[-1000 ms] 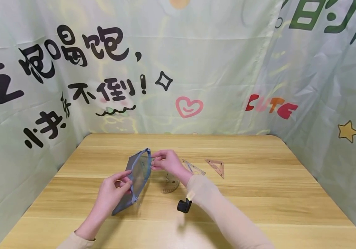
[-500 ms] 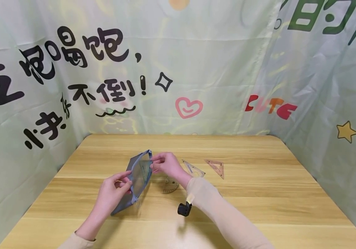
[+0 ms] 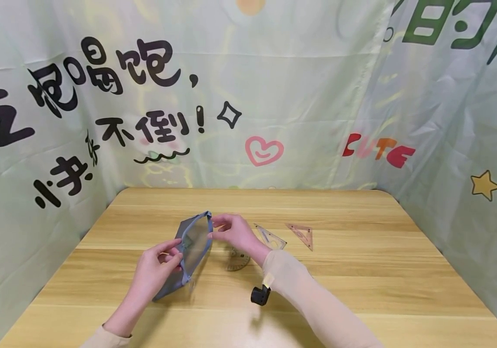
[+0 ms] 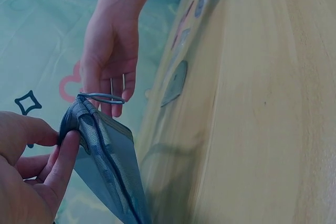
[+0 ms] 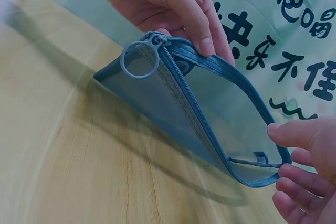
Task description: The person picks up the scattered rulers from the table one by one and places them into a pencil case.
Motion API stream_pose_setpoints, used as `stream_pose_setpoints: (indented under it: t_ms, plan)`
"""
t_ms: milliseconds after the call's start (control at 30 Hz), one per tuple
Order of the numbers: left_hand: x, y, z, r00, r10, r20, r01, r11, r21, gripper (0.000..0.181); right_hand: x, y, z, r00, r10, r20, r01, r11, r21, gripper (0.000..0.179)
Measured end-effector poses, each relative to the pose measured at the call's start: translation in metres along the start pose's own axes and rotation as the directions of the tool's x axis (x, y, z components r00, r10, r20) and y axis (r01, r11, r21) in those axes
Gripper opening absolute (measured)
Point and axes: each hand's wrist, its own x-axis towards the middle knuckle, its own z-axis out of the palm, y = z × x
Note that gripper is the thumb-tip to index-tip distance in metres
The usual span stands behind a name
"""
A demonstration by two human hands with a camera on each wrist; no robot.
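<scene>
A blue mesh zip pouch (image 3: 196,246) stands tilted over the table with its zipped mouth gaping to the right. My left hand (image 3: 157,273) pinches the near rim between thumb and fingers; in the right wrist view the ring-shaped zip pull (image 5: 140,59) dangles close to that grip. At the far end of the mouth is my right hand (image 3: 235,234), its thumb right at the rim and its fingers loosely extended, nothing seen between them. A faint greenish see-through piece shows inside the mesh. Right of the pouch lies a clear protractor (image 3: 238,261), partly behind my right hand.
A clear bluish set square (image 3: 271,238) and a pinkish set square (image 3: 303,235) lie on the wooden table (image 3: 361,270) beyond my right wrist. A black wrist camera (image 3: 260,295) hangs under my right sleeve. Printed cloth (image 3: 309,96) surrounds the table.
The greenish see-through piece has left my right fingers and slid deeper into the pouch. My right hand has dropped slightly along the rim; the left keeps its grip.
</scene>
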Motion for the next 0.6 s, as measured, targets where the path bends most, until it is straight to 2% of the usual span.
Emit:
stream_pose_setpoints:
  t_ms: [300,600]
  plan:
    - [0.0,0.001,0.0,1.0,0.0,-0.001,0.0,1.0,0.009,0.04,-0.001,0.001,-0.004,1.0,-0.011,-0.014,0.011,1.0,-0.009,0.053]
    - [0.001,0.002,0.0,1.0,-0.013,0.002,0.013,1.0,0.009,0.04,-0.004,0.0,-0.011,0.998,-0.056,0.014,0.057,0.995,-0.077,0.052]
